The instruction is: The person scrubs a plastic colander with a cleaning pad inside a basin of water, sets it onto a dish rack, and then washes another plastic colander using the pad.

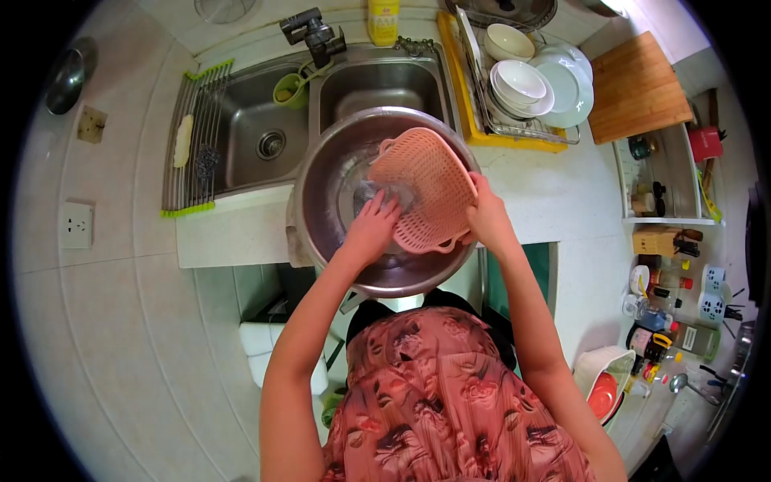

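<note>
A large stainless steel basin [309, 229] is in front of me, over the counter's front edge. Tilted inside it is a pink perforated plastic basket [430, 189] with small handles at its ends. My right hand [488, 215] grips the basket's right rim, fingers wrapped around the edge. Low at the basket's left side, my left hand [375, 225] has its fingers curled over a crumpled grey cloth [365, 194]. The cloth is partly hidden by those fingers, and its exact kind is hard to make out.
Behind the basin is a double sink [257, 120] with a black faucet [313, 36] and a green cup [291, 92]. A roll-up rack [193, 145] spans its left side. At right stand a dish rack [522, 132], a cutting board [638, 88] and several bottles.
</note>
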Motion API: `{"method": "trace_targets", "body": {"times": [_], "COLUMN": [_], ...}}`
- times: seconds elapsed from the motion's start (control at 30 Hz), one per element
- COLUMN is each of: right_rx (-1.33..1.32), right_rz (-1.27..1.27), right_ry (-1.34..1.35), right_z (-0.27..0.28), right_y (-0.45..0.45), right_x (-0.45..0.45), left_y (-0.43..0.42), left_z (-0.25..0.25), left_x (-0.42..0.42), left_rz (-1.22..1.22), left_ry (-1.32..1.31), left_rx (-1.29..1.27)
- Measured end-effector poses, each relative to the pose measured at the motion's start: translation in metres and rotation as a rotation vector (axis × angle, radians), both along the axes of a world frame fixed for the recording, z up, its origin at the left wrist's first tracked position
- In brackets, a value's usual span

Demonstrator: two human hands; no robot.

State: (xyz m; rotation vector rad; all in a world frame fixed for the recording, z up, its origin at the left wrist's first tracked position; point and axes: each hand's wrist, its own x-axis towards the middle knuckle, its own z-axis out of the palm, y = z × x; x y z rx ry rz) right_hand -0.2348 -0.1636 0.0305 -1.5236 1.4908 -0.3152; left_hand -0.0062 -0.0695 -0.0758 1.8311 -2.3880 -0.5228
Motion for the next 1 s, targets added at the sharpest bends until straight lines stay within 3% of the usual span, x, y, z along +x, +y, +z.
{"method": "trace_targets", "body": {"times": [0.07, 0.17, 0.23, 0.33, 0.43, 0.6, 0.8, 1.0], "right_rx": [0.135, 0.238, 0.282, -0.109, -0.453, -0.266, -0.138, -0.107], "right_rz": [-0.018, -0.033, -0.075, 0.061, 0.047, 0.133, 0.096, 0.095], "right_ry": [-0.082, -0.129, -0.082, 0.172, 0.110, 0.111, 0.159, 0.211], "right_z": [0.001, -0.018, -0.043, -0.073, -0.060, -0.084, -0.098, -0.087], "right_y": [-0.002, -0.005, -0.007, -0.005, 0.008, 0.000, -0.004, -0.004], "right_x": [0.001, 0.003, 0.009, 0.014, 0.018, 0.017, 0.017, 0.022], "left_y": [0.010, 0.027, 0.028, 0.030, 0.032, 0.014, 0.004, -0.004], "left_z": [0.015, 0.015, 0.040, 0.068, 0.057, 0.045, 0.091, 0.122], "left_x": [0.009, 0.037, 0.044, 0.046, 0.053, 0.067, 0.089, 0.059], "left_rz": [-0.025, 0.158, 0.181, 0.160, 0.125, 0.079, -0.061, 0.255], "left_ry": [0.086, 0.390, 0.298, -0.001, -0.193, -0.194, -0.112, 0.241], "left_rx": [0.023, -0.016, -0.028, -0.110, -0.183, -0.237, -0.123, -0.212]}}
